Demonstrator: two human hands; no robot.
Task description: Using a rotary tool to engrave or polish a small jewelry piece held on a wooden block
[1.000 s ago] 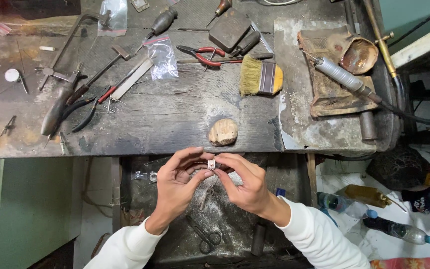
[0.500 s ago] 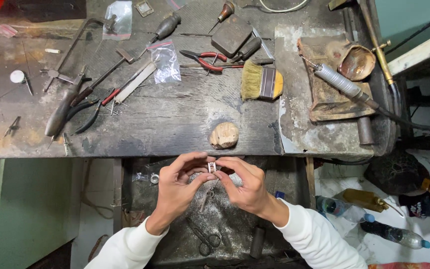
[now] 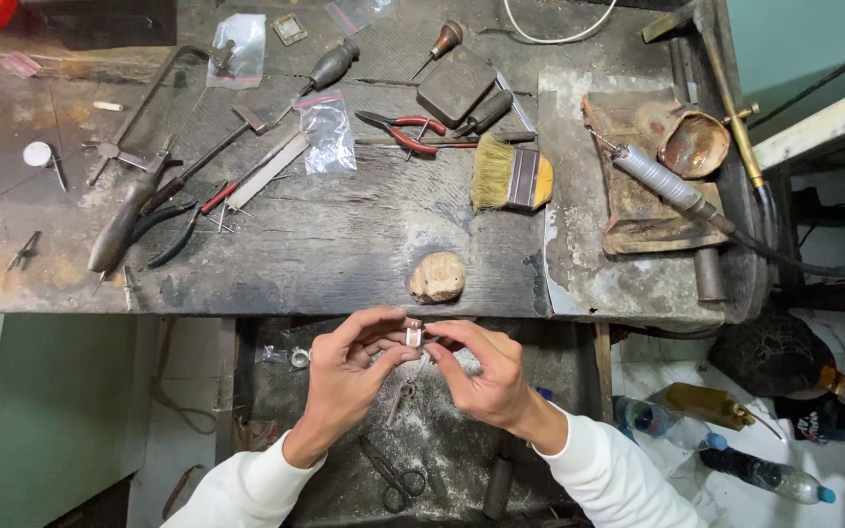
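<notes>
My left hand (image 3: 349, 376) and my right hand (image 3: 481, 376) meet in front of the workbench edge, above an open drawer. Between their fingertips they pinch one small silvery metal piece (image 3: 413, 335). Both hands touch it: the left thumb and forefinger from the left, the right fingers from the right. White sleeves cover both forearms. The piece is too small to make out its shape.
A worn wooden workbench (image 3: 325, 244) carries a rounded brown lump (image 3: 436, 277), a flat brush (image 3: 511, 180), red-handled pliers (image 3: 405, 131), a saw frame (image 3: 139, 166), small plastic bags and a torch handpiece (image 3: 659, 180). Scissors (image 3: 393, 476) lie in the dusty drawer (image 3: 442, 430). Bottles (image 3: 696, 450) lie on the floor at right.
The hands stay together on the small piece with only slight finger shifts. The view has drifted a little, so the bench sits marginally lower in frame.
</notes>
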